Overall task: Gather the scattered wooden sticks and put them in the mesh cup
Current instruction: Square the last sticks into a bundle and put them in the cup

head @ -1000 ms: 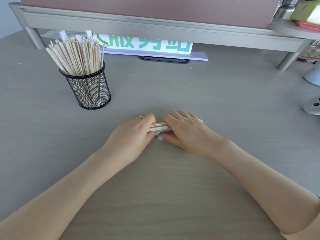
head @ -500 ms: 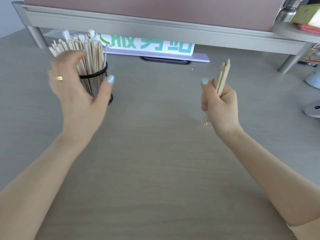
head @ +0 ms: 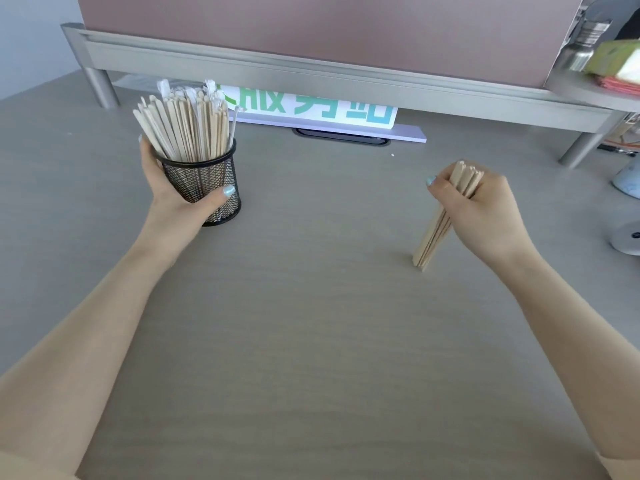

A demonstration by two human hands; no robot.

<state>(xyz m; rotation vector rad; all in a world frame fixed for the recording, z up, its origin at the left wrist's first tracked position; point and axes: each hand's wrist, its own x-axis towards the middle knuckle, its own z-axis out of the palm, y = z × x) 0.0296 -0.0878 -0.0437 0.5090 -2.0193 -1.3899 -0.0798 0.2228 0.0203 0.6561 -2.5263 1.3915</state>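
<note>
A black mesh cup (head: 209, 178) stands on the grey desk at the left, packed with several upright wooden sticks (head: 183, 124). My left hand (head: 173, 199) wraps around the cup's near side, thumb across its front. Far to the right, my right hand (head: 485, 213) is closed on a bundle of wooden sticks (head: 433, 240). The bundle slants down to the left, its lower ends at or just above the desk. No loose sticks show on the desk.
A metal monitor riser (head: 311, 77) spans the back, with a white sign with green characters (head: 311, 109) under it. At the right edge sit a white rounded device (head: 627, 237), a steel bottle (head: 578, 46) and a tissue box (head: 616, 60).
My left hand has closed around the mesh cup. My right hand has dropped lower with the stick bundle, whose lower ends now reach down to the desk.
</note>
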